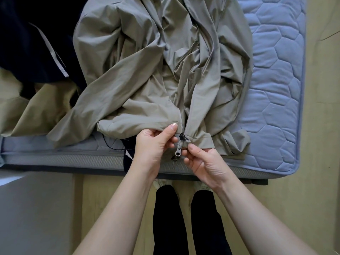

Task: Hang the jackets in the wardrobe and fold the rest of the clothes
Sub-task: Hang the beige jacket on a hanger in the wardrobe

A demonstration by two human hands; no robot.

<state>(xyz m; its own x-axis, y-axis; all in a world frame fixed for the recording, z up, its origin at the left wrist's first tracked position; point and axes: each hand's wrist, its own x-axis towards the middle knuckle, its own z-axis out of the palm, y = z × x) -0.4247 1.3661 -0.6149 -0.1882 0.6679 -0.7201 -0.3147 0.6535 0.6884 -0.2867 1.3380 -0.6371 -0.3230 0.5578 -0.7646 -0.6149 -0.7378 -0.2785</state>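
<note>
- The left hand (154, 144) is pinching the jacket (147, 70) at its hem (128, 125), just left of the zip. The thumb is lying on top and the fingers are curling under the cloth.
- The right hand (202, 161) is pinching the hem on the zip's other side, its grip closing with the thumb tip on the lower edge.
- The zip pull (178, 149) is hanging between the two grips, pointing down over the bed's side.
- The jacket is lying crumpled on the mattress (276, 89), front up. Its long axis is running away from the person, with the hem at the near edge and the upper part leaving the top of the view. The zip edges are parting above the hem.
- One sleeve (82, 111) is stretching toward the near left, ending at the mattress edge.
- A navy garment (27, 43) is lying far left with a tan garment (36, 111) nearer, the sleeve overlapping both.
- A dark cloth (128, 150) is hanging over the bed's side, just beside the left hand.
- The person's legs (169, 218) are standing on the floor (322, 126) against the bed.
</note>
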